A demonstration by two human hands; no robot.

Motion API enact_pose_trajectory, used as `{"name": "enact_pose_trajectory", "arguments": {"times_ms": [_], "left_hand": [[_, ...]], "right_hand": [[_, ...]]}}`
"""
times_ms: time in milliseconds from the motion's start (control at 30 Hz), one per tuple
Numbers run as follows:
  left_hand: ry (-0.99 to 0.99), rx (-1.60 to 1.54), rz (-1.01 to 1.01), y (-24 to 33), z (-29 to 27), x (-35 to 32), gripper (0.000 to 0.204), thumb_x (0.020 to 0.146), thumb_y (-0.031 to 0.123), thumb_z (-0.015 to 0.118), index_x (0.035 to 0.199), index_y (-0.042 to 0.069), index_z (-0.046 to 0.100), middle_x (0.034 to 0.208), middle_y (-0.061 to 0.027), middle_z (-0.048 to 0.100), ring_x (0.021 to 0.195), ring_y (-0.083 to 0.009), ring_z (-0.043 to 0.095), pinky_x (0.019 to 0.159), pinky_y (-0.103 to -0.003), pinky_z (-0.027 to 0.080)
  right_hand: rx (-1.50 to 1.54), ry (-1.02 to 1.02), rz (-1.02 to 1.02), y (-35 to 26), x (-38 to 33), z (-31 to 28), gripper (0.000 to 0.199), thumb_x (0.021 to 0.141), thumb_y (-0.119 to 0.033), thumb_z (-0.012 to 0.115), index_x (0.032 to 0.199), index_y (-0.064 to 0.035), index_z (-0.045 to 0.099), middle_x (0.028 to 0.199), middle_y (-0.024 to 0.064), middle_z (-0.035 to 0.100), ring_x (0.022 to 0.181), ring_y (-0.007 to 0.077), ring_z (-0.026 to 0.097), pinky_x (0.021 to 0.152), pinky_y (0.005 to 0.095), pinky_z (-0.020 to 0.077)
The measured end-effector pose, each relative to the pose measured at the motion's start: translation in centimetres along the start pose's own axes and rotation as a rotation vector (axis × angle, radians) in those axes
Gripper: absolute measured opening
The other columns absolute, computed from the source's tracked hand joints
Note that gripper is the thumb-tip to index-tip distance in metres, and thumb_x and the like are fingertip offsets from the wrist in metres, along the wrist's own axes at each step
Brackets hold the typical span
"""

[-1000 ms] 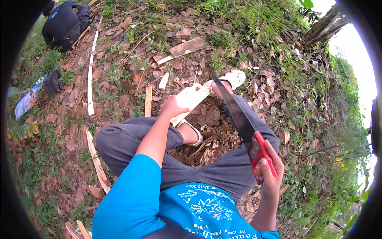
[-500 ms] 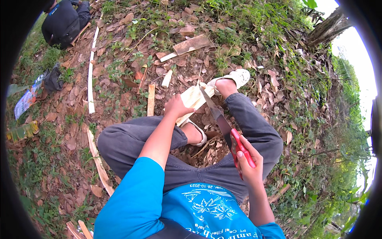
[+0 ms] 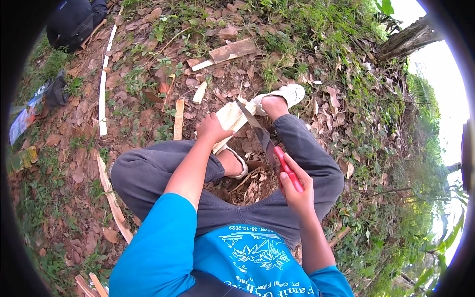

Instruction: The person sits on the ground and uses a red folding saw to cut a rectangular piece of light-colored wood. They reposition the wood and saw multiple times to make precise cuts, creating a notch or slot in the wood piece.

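Observation:
A pale, freshly cut piece of wood (image 3: pixel 229 115) lies slanted between my feet, its far end close to the right shoe (image 3: pixel 286 96). My left hand (image 3: pixel 213 127) is closed on its left edge and presses it down. In my right hand (image 3: pixel 298 187) is the red handle of a handsaw (image 3: pixel 260 129), fingers wrapped round it. The saw's blade points forward and left, and its far part lies across the wood's right side near the shoe. How deep the teeth sit in the wood cannot be made out.
Leaf litter and weeds cover the ground. Ahead lie a brown board (image 3: pixel 232 51) and short offcuts (image 3: pixel 178 119); long pale strips (image 3: pixel 104 84) are at left. Someone in dark clothes (image 3: pixel 74 24) is at the far left, a trunk (image 3: pixel 408 39) at the far right.
My right hand has pushed the saw slightly forward along the wood. My left hand keeps its hold. The whole view has shifted a little.

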State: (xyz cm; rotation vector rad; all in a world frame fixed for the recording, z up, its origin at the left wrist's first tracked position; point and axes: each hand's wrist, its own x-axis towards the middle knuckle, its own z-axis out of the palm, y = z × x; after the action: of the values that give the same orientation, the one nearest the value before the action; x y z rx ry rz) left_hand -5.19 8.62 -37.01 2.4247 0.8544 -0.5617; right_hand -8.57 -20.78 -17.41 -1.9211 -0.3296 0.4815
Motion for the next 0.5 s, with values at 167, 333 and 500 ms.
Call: {"name": "enact_pose_trajectory", "arguments": {"times_ms": [167,333,500], "left_hand": [[0.039,0.016,-0.014,0.3,0.3,-0.4,0.111,0.063,0.07,0.084,0.142,0.001,0.046,0.14,-0.0175,0.057,0.13,-0.0335,0.057,0.106,-0.052,0.046],[0.03,0.002,0.003,-0.3,0.6,-0.3,0.109,0.064,0.07,0.084,0.141,0.002,0.047,0.139,-0.0173,0.057,0.13,-0.0333,0.057,0.106,-0.052,0.046],[0.028,-0.038,-0.034,0.1,0.3,0.7,0.107,0.065,0.069,0.084,0.14,0.001,0.048,0.139,-0.0168,0.058,0.131,-0.0318,0.056,0.105,-0.051,0.048]], "right_hand": [[0.019,0.0,0.044,0.0,-1.4,-0.6,0.048,0.097,-0.008,0.065,0.144,0.0005,0.056,0.133,0.0157,0.067,0.122,0.0163,0.059,0.106,0.0306,0.0427],[-0.039,-0.017,0.008,-1.1,-4.1,-2.4,0.047,0.098,-0.008,0.064,0.142,0.0038,0.056,0.133,0.0171,0.066,0.122,0.0178,0.06,0.107,0.0316,0.0425],[0.022,-0.021,0.055,-1.2,-2.5,-1.6,0.047,0.097,-0.009,0.065,0.142,0.0038,0.057,0.135,0.0171,0.066,0.124,0.0183,0.059,0.108,0.0314,0.0416]]}}
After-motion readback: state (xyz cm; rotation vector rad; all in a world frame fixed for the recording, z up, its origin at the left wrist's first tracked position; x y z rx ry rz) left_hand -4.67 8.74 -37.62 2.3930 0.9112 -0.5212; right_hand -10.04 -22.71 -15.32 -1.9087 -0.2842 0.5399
